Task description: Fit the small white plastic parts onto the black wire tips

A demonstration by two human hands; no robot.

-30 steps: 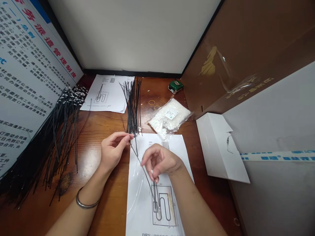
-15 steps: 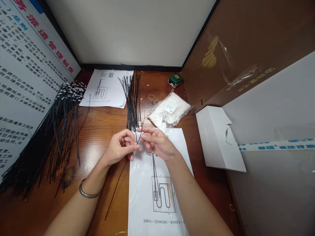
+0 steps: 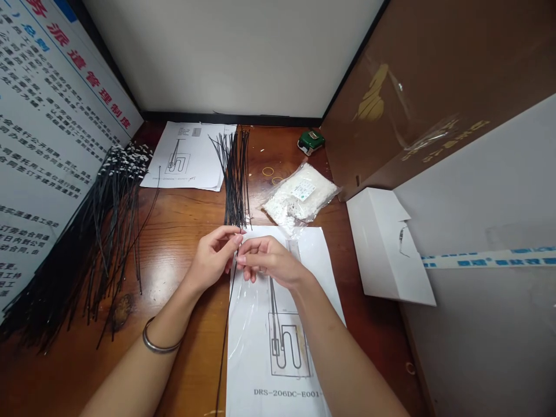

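A thin black wire [image 3: 226, 324] hangs from between my two hands and trails down past the left edge of a printed drawing sheet [image 3: 247, 382]. My left hand [image 3: 217, 255] pinches it near the upper end with thumb and forefinger. Close against it, my right hand [image 3: 271, 262] has thumb and fingertips closed on the same wire just below; its other fingers are curled. The wire's tip is too small to make out. Just beyond my fingers lies a bundle of black wires [image 3: 237, 179].
At left, a large pile of black wires with white ends [image 3: 117, 191] leans by a printed board [image 3: 43, 116]. A bag of small white parts [image 3: 299, 194], a green tape measure [image 3: 310, 141], another drawing sheet [image 3: 191, 174] and a folded white card [image 3: 382, 243] surround the hands.
The wire has swung from a slant to hang more upright. My left thumb has risen, and my right fingers have moved left and down onto the wire.
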